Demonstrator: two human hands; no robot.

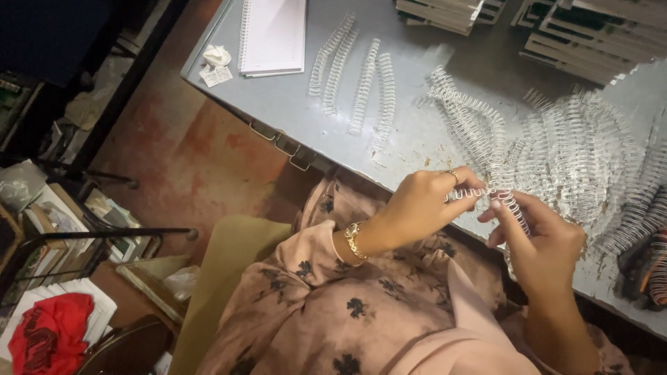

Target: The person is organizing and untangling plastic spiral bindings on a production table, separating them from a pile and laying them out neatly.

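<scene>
White wire binding comb (511, 205) was pinched by left hand (424, 205) and right hand (545, 243). Four separated combs (354, 80) lay aligned; a tangled heap (577, 149) remained.

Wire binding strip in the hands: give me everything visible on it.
The white looped wire binding strip is a short comb of thin, evenly spaced wire loops, metal by the look of it. It lies roughly diagonal between both hands, above the lap and at the edge of the grey metal table. The left hand pinches its upper end with its fingertips; the right hand cradles its lower length across the fingers. A loose heap of similar white wire strips lies just behind.
</scene>
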